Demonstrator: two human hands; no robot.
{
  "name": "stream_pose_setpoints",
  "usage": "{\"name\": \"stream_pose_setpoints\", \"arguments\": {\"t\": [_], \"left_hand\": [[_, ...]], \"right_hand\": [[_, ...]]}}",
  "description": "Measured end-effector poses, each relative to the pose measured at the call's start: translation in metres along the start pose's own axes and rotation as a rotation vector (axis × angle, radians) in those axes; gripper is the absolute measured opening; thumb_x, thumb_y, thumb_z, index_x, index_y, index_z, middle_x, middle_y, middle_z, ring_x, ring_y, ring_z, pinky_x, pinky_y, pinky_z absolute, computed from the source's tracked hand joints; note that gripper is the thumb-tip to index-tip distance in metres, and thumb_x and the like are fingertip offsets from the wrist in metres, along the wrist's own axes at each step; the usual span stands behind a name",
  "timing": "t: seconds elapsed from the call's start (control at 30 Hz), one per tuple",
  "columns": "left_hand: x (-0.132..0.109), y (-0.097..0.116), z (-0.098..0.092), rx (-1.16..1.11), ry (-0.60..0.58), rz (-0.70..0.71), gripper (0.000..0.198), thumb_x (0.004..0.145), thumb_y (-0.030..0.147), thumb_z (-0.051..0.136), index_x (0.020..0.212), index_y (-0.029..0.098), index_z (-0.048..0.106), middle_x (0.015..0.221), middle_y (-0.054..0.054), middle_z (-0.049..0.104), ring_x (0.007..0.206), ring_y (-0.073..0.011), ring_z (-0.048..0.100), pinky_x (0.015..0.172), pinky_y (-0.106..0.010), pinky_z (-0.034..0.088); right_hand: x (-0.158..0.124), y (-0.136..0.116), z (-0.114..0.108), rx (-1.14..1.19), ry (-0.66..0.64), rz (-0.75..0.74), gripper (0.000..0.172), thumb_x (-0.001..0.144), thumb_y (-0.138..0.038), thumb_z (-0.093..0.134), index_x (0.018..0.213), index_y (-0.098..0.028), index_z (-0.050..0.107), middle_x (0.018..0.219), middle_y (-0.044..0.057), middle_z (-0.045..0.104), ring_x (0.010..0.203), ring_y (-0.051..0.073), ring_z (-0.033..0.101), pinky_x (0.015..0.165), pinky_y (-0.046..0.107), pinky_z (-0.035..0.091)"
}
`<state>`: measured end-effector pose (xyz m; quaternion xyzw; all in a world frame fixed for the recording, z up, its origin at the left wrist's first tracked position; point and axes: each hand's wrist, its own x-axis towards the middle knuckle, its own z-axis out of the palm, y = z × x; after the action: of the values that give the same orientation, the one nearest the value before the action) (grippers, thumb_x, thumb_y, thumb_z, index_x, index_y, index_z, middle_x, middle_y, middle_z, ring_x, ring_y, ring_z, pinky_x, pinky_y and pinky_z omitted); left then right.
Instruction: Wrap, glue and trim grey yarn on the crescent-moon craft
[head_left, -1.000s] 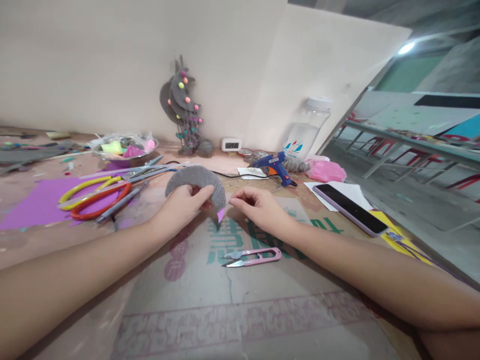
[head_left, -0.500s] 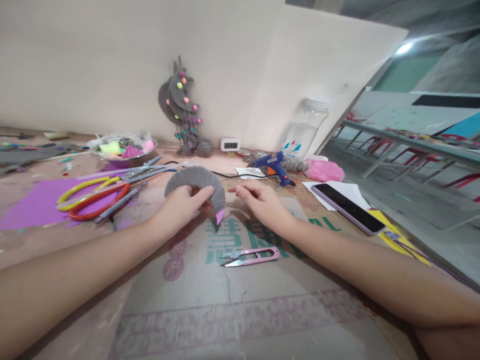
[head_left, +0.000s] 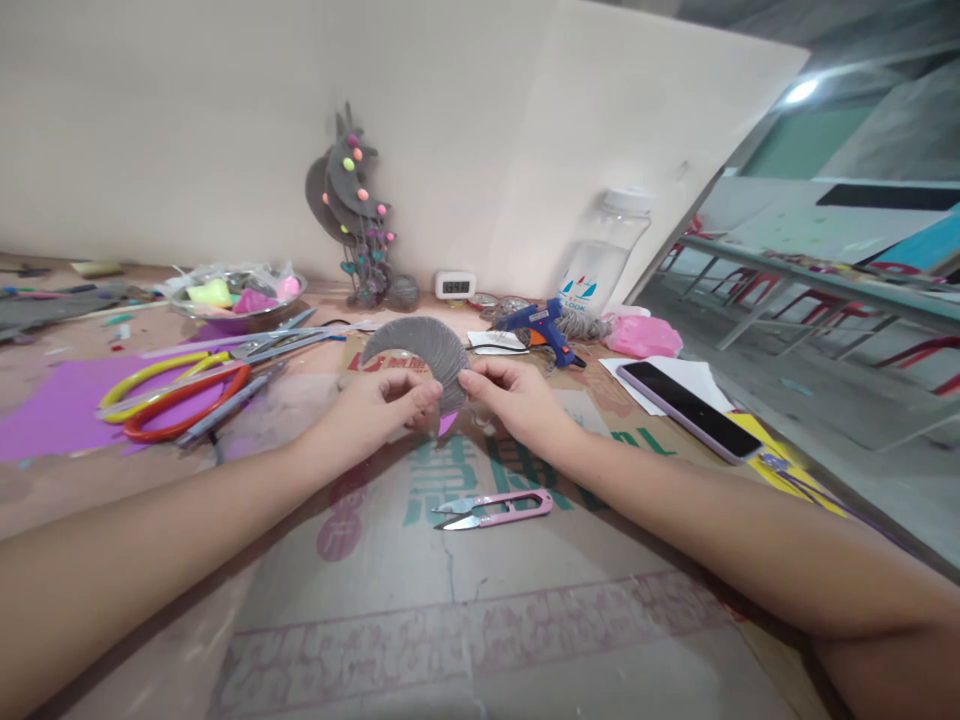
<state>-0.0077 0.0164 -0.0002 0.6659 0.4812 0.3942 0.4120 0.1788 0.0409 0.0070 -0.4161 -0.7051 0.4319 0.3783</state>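
Note:
A crescent wound with grey yarn point(head_left: 421, 338) is held up over the cardboard, its lower tip a bare purple point point(head_left: 447, 424). My left hand point(head_left: 386, 405) grips it from the inner curve, thumb in front. At its right outer edge, the thumb and fingers of my right hand point(head_left: 521, 402) are pinched together against the grey winding. Whether a loose yarn end is also between them is too small to see. Below both hands, pink thread snips point(head_left: 517, 507) lie on the cardboard sheet point(head_left: 360, 610), blades pointing left.
Left lie large red-and-yellow-handled scissors point(head_left: 187, 402) on purple sheet point(head_left: 45, 405) and a metal bowl point(head_left: 259, 318). Behind are a decorated moon hanging point(head_left: 352, 190), timer point(head_left: 455, 287), glue gun point(head_left: 541, 328) and bottle point(head_left: 600, 255). A phone point(head_left: 686, 410) lies right.
My right hand has closed the gap and now touches the crescent's right edge. The crescent and my left hand have shifted right, and the crescent has turned slightly.

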Motion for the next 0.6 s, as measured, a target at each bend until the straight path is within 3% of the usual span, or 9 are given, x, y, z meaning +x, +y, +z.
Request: {"name": "stream_pose_setpoints", "arguments": {"t": [0.23, 0.43, 0.6], "left_hand": [[-0.0015, -0.0022, 0.0018, -0.080, -0.012, 0.004, 0.025, 0.079, 0.038, 0.057, 0.067, 0.017, 0.054, 0.062, 0.002, 0.056, 0.059, -0.0117, 0.051, 0.059, -0.023, 0.041], [0.0014, 0.0030, 0.0045, -0.428, 0.164, -0.104, 0.019, 0.081, 0.028, 0.049, 0.066, 0.018, 0.047, 0.061, 0.004, 0.049, 0.056, -0.0101, 0.051, 0.058, -0.023, 0.044], [0.0002, 0.0017, 0.0008, -0.130, 0.113, -0.031, 0.031, 0.085, 0.041, 0.046, 0.066, 0.017, 0.054, 0.062, 0.002, 0.054, 0.059, -0.0118, 0.052, 0.061, -0.024, 0.042]], "right_hand": [[-0.0004, -0.0010, 0.0004, 0.033, -0.003, -0.004, 0.030, 0.077, -0.045, 0.058, 0.071, -0.016, 0.054, 0.053, -0.006, 0.041, 0.043, 0.006, 0.035, 0.042, 0.020, 0.030], [-0.0008, -0.0001, 0.0000, 0.051, 0.011, 0.013, 0.029, 0.078, -0.046, 0.058, 0.071, -0.017, 0.054, 0.051, -0.006, 0.044, 0.042, 0.007, 0.037, 0.041, 0.020, 0.030], [-0.0005, 0.0012, 0.0004, 0.049, 0.013, -0.001, 0.028, 0.078, -0.045, 0.057, 0.072, -0.018, 0.054, 0.051, -0.007, 0.043, 0.042, 0.007, 0.036, 0.043, 0.021, 0.030]]}}
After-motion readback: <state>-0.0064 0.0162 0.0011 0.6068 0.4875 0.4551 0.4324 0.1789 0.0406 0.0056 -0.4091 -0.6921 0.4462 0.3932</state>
